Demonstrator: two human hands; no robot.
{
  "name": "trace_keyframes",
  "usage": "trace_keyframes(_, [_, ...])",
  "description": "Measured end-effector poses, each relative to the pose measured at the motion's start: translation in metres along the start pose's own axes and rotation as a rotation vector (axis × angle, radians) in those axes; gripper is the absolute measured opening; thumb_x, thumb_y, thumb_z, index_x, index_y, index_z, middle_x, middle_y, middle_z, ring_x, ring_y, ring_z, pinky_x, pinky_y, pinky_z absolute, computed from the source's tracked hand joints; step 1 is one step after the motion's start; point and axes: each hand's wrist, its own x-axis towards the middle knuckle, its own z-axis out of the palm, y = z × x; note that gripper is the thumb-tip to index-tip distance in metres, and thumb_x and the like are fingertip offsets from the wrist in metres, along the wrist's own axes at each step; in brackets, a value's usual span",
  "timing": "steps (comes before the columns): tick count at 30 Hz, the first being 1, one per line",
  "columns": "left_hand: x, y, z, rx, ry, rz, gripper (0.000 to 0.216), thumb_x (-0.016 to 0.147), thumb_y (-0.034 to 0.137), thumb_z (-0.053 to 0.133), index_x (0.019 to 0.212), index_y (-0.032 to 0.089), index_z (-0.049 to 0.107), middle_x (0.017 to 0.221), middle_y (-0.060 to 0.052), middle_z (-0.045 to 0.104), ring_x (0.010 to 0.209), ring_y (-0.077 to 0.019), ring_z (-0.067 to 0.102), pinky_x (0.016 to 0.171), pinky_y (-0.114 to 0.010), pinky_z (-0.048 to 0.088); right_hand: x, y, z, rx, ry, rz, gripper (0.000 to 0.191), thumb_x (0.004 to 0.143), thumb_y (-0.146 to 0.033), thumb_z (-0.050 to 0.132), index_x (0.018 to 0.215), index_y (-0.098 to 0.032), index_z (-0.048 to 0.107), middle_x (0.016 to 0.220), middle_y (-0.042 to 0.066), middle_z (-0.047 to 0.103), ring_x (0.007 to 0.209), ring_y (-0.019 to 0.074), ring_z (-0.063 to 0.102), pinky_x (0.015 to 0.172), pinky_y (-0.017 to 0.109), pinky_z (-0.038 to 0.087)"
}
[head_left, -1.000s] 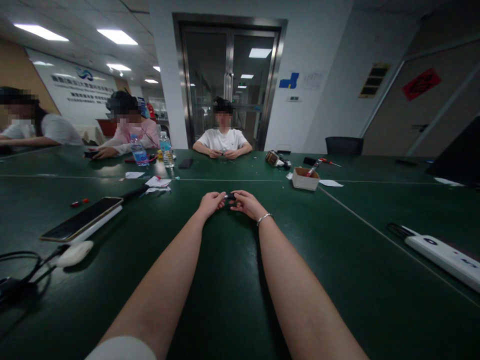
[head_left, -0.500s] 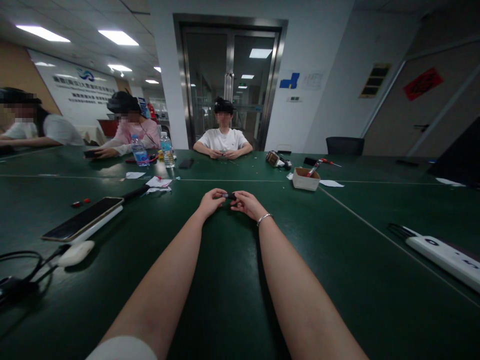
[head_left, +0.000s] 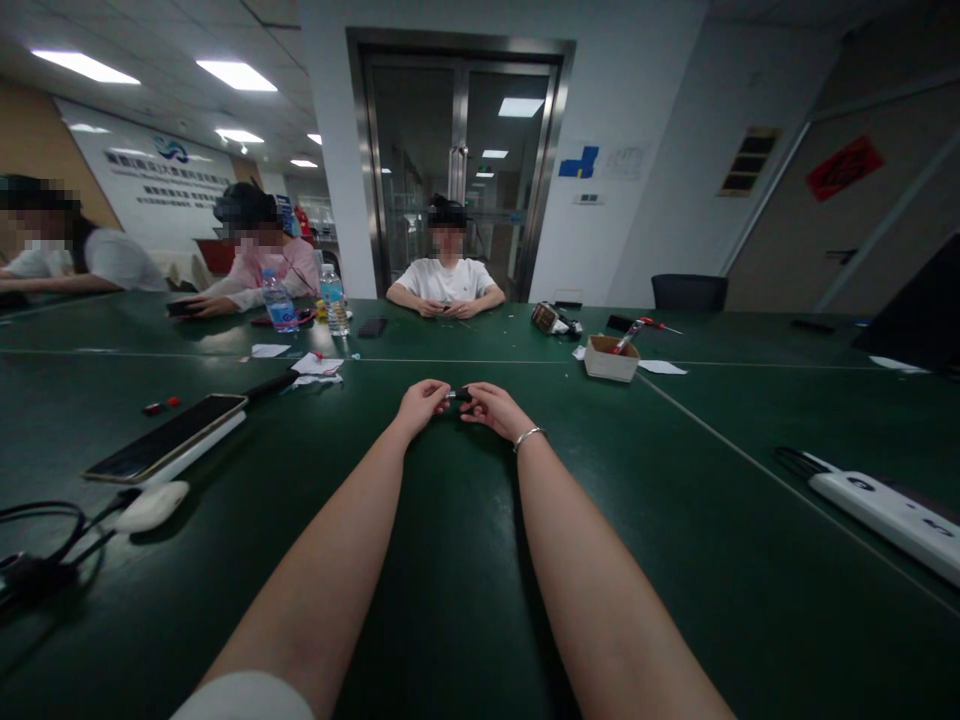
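hands (head_left: 424,403) pinch a small dark object (head_left: 462,395), each closed on one end.

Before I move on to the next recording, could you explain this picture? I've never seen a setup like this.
There is no machine here. The view comes from a camera on a person's head, looking forward and down along their own forearms. Their bare left hand and right hand hold a small dark object between them; it is too small to identify.

On the green table, a phone lies to the left, with two plastic bottles farther back. Beyond the hands to the right stands an open box, and a long white device lies nearer, at the right edge. Three other people sit at the table.
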Motion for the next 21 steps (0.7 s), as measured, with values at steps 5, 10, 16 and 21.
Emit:
trace_keyframes(5, [0.0006,-0.0004,-0.0011,0.035,-0.008,0.081,0.033,0.061,0.033,0.071,0.089,0.015,0.064,0.087,-0.007,0.066,0.077,-0.0147,0.06,0.067,-0.025,0.046,-0.0001,-0.0003,-0.001,0.005,-0.007,-0.007,0.003,0.086,-0.015,0.053,0.088,-0.015,0.055,0.051,-0.003,0.056,0.042,0.0065,0.051,0.062,0.032,0.058])
trace_keyframes(10, [0.0027,-0.0021,0.0,0.07,-0.013,0.046,0.026,0.067,0.032,0.065,0.085,0.014,0.063,0.082,-0.007,0.065,0.073,-0.0148,0.061,0.067,-0.027,0.046,0.0013,0.0007,-0.0017,0.0,-0.013,-0.001,0.003,0.085,-0.013,0.054,0.087,-0.015,0.055,0.051,-0.003,0.056,0.044,0.0068,0.052,0.061,0.032,0.058])
trace_keyframes(16, [0.004,-0.0023,0.0016,-0.04,0.04,-0.04,0.029,0.071,0.032,0.063,0.094,0.015,0.057,0.085,-0.007,0.064,0.07,-0.0138,0.062,0.064,-0.026,0.047,0.0018,0.0012,-0.0022,-0.005,-0.017,-0.007,0.005,0.085,-0.013,0.054,0.089,-0.015,0.056,0.052,-0.003,0.057,0.043,0.0064,0.052,0.062,0.033,0.058])
trace_keyframes(21, [0.0027,-0.0019,0.0007,0.07,0.012,0.034,0.031,0.065,0.021,0.069,0.093,0.015,0.058,0.083,-0.006,0.062,0.065,-0.0108,0.059,0.061,-0.022,0.045,0.0006,0.0004,-0.0017,-0.002,-0.022,-0.007,0.005,0.084,-0.012,0.055,0.088,-0.015,0.056,0.05,-0.003,0.055,0.046,0.0075,0.055,0.062,0.032,0.058])
